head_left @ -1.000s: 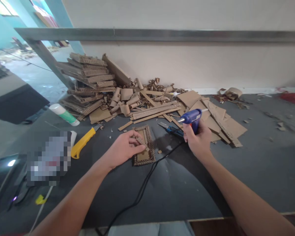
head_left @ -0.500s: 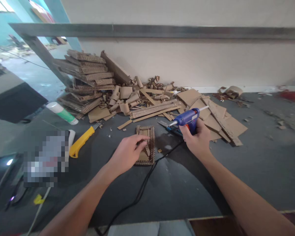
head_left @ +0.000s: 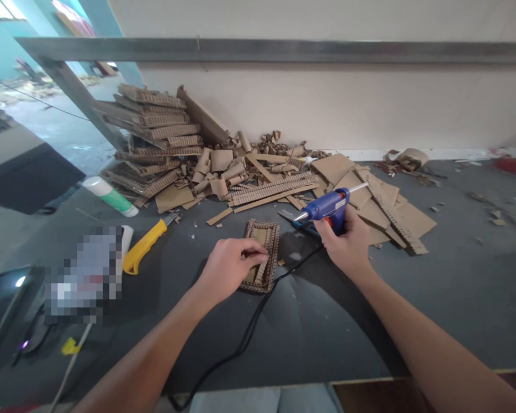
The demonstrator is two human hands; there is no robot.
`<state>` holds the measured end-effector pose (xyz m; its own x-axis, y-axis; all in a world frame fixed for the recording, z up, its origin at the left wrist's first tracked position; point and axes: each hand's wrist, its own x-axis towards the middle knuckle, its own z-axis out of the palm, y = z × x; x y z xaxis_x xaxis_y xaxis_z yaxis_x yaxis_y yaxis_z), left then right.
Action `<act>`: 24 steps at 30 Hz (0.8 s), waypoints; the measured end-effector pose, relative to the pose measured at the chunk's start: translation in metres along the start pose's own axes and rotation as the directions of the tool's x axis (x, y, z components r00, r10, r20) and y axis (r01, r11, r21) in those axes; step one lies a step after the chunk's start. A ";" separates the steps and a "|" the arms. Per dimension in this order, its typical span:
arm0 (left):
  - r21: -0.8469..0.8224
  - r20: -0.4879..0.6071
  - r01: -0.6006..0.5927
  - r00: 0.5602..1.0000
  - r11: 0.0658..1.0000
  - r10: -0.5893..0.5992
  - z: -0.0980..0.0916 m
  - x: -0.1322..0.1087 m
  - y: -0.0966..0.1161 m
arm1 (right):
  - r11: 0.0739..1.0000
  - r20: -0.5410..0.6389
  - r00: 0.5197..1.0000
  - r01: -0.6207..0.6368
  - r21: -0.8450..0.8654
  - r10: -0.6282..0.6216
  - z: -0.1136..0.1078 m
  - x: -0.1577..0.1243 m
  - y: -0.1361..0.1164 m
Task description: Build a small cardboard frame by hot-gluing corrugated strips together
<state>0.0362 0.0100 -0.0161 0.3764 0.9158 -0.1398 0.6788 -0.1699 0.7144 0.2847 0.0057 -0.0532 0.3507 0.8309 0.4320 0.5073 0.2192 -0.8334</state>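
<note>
My right hand (head_left: 349, 244) is wrapped around the handle of a blue hot glue gun (head_left: 327, 206), with a pale glue stick poking out of its back end. The gun's metal nozzle points left, above and apart from a small rectangular cardboard tray (head_left: 275, 241). This tray lies on the dark table, its raised walls made of corrugated strips. Over it, my left hand (head_left: 227, 264) pinches a short corrugated cardboard strip (head_left: 261, 272), set slantwise inside the right wall. My left fingers hide part of the strip and the tray's left side.
A yellow utility knife (head_left: 145, 248) and a white-green tube (head_left: 109, 196) lie left. Behind are stacked cardboard pieces (head_left: 163, 120), curled scraps (head_left: 221, 162) and flat sheets (head_left: 413, 221). A black cable (head_left: 251, 327) runs beside the tray. Blue-handled scissors or pliers lie partly under the gun.
The tray has turned slightly and shifted a little to the right. My left hand has moved right with the strip, which now leans the other way. The glue gun has hardly moved.
</note>
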 end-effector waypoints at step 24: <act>0.083 0.247 -0.213 0.951 0.974 0.186 -0.018 0.002 -0.007 | 0.984 -0.045 0.991 0.117 -0.134 -0.124 0.001 0.001 -0.007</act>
<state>0.0206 0.0201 -0.0092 0.6404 0.7491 -0.1694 0.6335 -0.3905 0.6680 0.2808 0.0059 -0.0473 0.3199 0.7735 0.5471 0.6459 0.2444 -0.7232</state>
